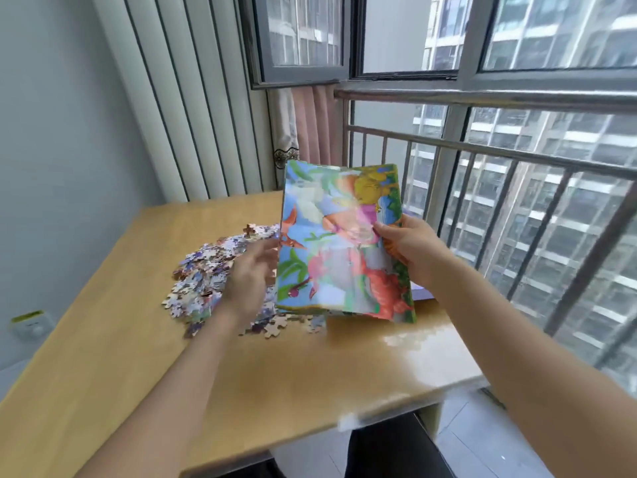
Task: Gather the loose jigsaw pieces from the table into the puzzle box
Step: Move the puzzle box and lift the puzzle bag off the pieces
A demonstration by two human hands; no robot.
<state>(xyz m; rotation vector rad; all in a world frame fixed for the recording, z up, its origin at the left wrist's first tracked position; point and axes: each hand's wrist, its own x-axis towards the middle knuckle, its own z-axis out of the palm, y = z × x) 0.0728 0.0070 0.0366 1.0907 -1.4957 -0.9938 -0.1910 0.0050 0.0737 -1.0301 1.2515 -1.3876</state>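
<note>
A colourful puzzle box (339,243) with a dinosaur picture is held up above the wooden table (310,367), tilted toward me. My right hand (410,250) grips its right edge, thumb on the printed face. My left hand (250,274) is at the box's left edge with fingers relaxed; the frame is blurred and I cannot tell whether it touches the box. A heap of loose jigsaw pieces (203,274) lies on the table behind and under my left hand, with a few pieces (275,326) spread below the box.
The table stands against a metal railing (482,150) and windows on the right. Pleated curtains (193,98) hang behind it. A wall socket (32,324) sits low on the left wall. A purple-white flat thing (422,293) peeks out behind the box.
</note>
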